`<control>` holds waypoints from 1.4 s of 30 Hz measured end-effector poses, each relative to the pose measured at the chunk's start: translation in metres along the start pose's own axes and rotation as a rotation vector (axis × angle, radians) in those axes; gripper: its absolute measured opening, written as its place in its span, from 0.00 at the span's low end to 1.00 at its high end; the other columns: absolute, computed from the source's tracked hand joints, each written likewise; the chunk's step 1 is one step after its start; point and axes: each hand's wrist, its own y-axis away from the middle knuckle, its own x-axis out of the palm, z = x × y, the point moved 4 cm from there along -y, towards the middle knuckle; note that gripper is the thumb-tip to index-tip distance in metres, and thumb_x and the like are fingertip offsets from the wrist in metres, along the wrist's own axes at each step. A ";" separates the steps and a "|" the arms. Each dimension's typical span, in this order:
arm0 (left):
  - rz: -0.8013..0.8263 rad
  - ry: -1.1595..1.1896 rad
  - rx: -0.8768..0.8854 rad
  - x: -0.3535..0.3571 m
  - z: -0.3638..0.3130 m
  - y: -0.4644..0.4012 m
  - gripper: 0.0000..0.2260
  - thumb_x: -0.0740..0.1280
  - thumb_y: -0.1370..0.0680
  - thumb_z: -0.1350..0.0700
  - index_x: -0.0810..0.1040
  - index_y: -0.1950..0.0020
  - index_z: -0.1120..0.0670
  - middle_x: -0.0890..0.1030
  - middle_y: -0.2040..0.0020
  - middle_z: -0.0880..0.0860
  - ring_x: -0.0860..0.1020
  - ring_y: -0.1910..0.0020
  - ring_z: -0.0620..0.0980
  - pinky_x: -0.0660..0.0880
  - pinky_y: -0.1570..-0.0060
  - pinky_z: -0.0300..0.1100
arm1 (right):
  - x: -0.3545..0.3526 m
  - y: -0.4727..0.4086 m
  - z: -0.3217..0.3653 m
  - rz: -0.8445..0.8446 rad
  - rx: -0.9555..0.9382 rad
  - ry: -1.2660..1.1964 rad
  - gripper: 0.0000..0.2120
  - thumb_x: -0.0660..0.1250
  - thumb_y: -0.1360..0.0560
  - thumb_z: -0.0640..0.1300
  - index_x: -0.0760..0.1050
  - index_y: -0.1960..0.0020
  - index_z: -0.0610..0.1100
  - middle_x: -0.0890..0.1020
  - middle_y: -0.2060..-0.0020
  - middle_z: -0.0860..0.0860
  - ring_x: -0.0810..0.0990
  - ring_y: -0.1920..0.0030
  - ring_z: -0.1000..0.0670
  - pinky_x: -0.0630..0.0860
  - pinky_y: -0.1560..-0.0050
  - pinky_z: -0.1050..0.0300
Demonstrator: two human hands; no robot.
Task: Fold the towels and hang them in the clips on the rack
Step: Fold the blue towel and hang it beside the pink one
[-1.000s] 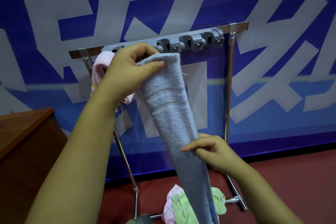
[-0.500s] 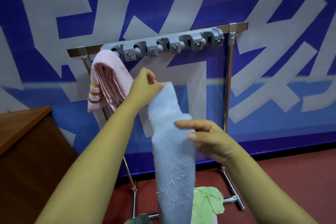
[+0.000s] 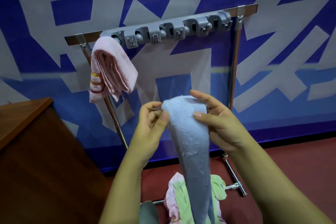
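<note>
A light blue towel [image 3: 189,138], folded into a long narrow strip, hangs down in front of me. My left hand [image 3: 151,125] pinches its upper left edge. My right hand [image 3: 214,120] holds the upper right edge, thumb in front and fingers behind. Above stands a metal rack [image 3: 234,63] carrying a grey strip of clips [image 3: 169,31]. A folded pink towel [image 3: 111,67] hangs from the leftmost clip. The other clips hold nothing.
A brown wooden cabinet [image 3: 36,142] stands at the left. On the red floor under the rack lies a heap of pink and green towels [image 3: 181,198]. A blue and grey banner covers the wall behind.
Both hands have come down from the clip strip with the blue towel. My right hand rose along the strip to its top, and the towel's fold now sits between both hands.
</note>
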 end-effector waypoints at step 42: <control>0.084 0.268 -0.128 0.009 -0.030 -0.016 0.25 0.67 0.30 0.54 0.70 0.32 0.44 0.83 0.47 0.50 0.81 0.48 0.49 0.78 0.47 0.43 | 0.005 0.003 0.025 -0.052 -0.087 0.214 0.17 0.64 0.28 0.35 0.81 0.46 0.52 0.85 0.49 0.50 0.83 0.49 0.51 0.80 0.54 0.60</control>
